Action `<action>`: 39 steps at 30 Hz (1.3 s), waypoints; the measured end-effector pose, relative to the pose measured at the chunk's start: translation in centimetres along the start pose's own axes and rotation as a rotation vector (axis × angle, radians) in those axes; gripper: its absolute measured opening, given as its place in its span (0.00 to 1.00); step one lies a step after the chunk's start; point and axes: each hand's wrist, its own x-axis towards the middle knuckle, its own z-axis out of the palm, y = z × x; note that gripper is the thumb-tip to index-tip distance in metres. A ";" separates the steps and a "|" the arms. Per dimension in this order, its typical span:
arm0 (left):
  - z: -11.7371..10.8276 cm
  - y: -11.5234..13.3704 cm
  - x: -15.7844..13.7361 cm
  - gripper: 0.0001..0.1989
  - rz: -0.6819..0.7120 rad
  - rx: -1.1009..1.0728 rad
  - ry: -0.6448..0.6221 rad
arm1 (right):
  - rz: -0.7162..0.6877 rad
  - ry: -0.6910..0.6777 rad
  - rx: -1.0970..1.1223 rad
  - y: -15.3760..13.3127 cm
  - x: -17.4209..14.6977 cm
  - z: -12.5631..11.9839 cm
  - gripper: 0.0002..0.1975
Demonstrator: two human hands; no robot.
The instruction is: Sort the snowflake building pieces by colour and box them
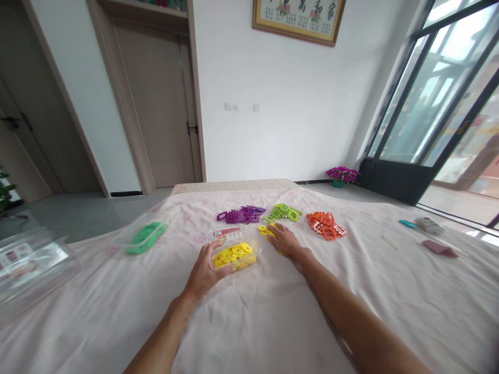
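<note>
My left hand [205, 268] grips the left end of a clear plastic box [255, 255], its thumb along the near side and its fingers at the far side. Yellow plastic pieces [235, 254] with cut-out shapes fill much of the box. Behind it, a lid with a red and white label [227, 234] stands open. To the right of the box, my right hand [285, 240] lies over a small pile of loose yellow pieces [265, 230] on the cloth. Its fingers point forward and left; the fingertips cover part of that pile.
Purple pieces [240, 214], lime green pieces [283, 212] and orange pieces [325, 225] lie in piles farther back. On the left are a clear box with green pieces [147, 237] and stacked clear boxes [33, 265]. A white object [429, 225] and a pink object [440, 248] lie at right.
</note>
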 end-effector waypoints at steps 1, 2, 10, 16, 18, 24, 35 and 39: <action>0.0 0.0 0.0 0.32 0.003 0.003 0.003 | -0.024 0.010 0.010 -0.3 -0.6 -0.1 0.27; 0.0 0.0 0.0 0.32 0.006 0.006 0.006 | -0.042 0.020 0.020 -0.6 -1.1 -0.3 0.26; 0.0 0.3 0.0 0.32 0.015 0.027 0.005 | -0.104 0.077 0.196 -1.3 -2.5 -1.2 0.18; -0.1 0.4 0.0 0.32 0.008 0.030 -0.014 | 0.026 0.246 0.424 -0.2 -2.8 -1.3 0.18; -0.1 0.5 0.0 0.32 0.010 0.031 -0.012 | 0.032 0.269 0.450 -0.1 -3.0 -1.4 0.18; -0.1 0.4 -0.1 0.32 0.013 0.027 -0.011 | 0.008 0.227 0.252 -0.6 -3.0 -1.3 0.24; -0.1 0.2 0.0 0.32 0.011 0.013 0.004 | -0.046 0.159 0.155 -0.8 -2.3 -0.7 0.19; -0.1 0.3 0.0 0.32 0.012 0.021 -0.008 | -0.049 0.173 0.189 -1.0 -2.3 -0.8 0.20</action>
